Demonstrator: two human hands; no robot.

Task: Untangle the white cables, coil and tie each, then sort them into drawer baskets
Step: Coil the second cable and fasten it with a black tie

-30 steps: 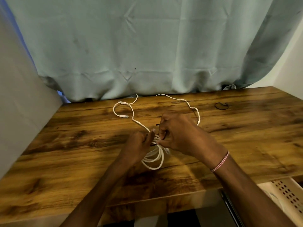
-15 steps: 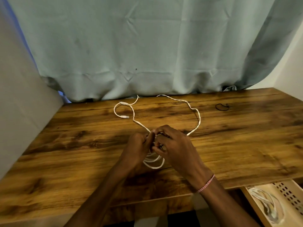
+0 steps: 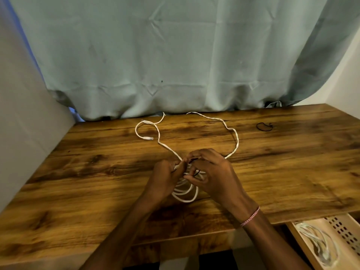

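1. Fingers (image 3: 196, 152) of the right hand (image 3: 214, 176) are curled, pinching at the top of the coil (image 3: 185, 194). The left hand (image 3: 163, 178) grips the bundled strands just beside them.
2. Over the last second the right hand has sunk onto the coil and then barely shifted. I judge that binding has begun.
3. The tail (image 3: 236, 141) still loops across the far desk (image 3: 97, 172), its connector (image 3: 149, 138) lying free, so this cable is only partly wound.
4. A thin dark strand shows between the right fingers. Whether it is a tie cannot be told, and the bind point is covered.
5. A black tie (image 3: 264, 127) lies well apart.
6. The drawer basket (image 3: 342, 230), cut off at the frame's corner, holds a pale bundled cable (image 3: 319, 244).
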